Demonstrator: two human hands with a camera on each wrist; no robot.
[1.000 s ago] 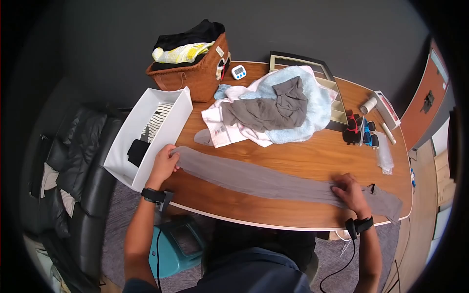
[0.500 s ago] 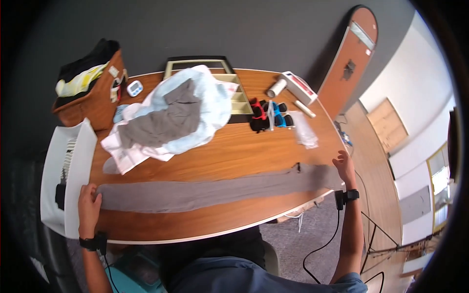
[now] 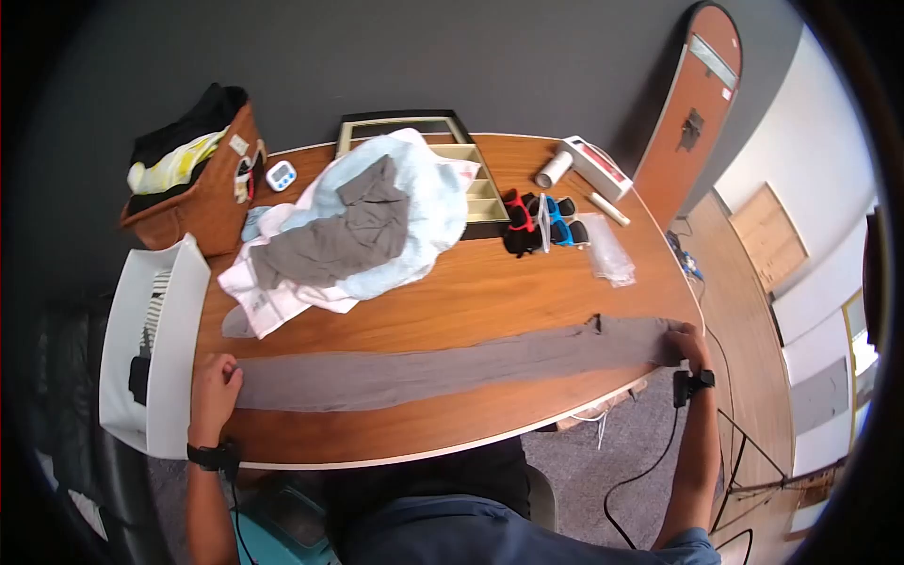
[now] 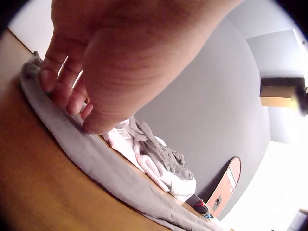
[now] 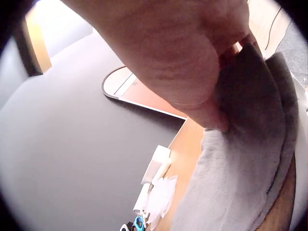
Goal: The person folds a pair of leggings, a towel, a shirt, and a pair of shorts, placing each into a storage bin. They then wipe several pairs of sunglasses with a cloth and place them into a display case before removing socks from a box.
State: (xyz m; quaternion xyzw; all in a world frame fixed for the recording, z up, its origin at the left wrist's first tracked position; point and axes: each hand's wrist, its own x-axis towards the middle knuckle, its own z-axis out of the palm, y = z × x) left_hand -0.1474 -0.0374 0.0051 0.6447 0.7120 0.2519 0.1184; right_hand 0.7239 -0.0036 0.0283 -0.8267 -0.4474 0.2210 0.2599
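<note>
Your right hand (image 3: 690,347) has moved from beyond the far end of the long gray cloth (image 3: 424,377) onto that end, while your left hand (image 3: 212,395) stays at the opposite end; the whole head view is also a little shifted. The cloth lies along the near side of the wooden counter (image 3: 443,306), between your two hands. With the right hand you pinch the cloth: your thumb (image 5: 214,120) presses on its face and the other fingers go behind it. Two edges show there, one beside the other, so I judge that this end is doubled. On the left, your fingers (image 4: 62,94) are bent and their tips touch the cloth near its end, but I cannot tell if they really grasp it. As for the progress, the stretching out looks mostly done: the cloth is long, narrow and nearly straight. Some small wrinkles remain, and near the right end there is a small dark mark (image 3: 596,325), which I cannot identify. It is not yet made compact. Behind it, a darker gray garment (image 3: 330,247) lies crumpled over a light blue towel (image 3: 433,217), so this one seems still undone. The white bin (image 3: 179,377), just beside your left hand, holds striped and black cloth items, and the brown basket (image 3: 226,188) stands behind it with more clothes.
</note>
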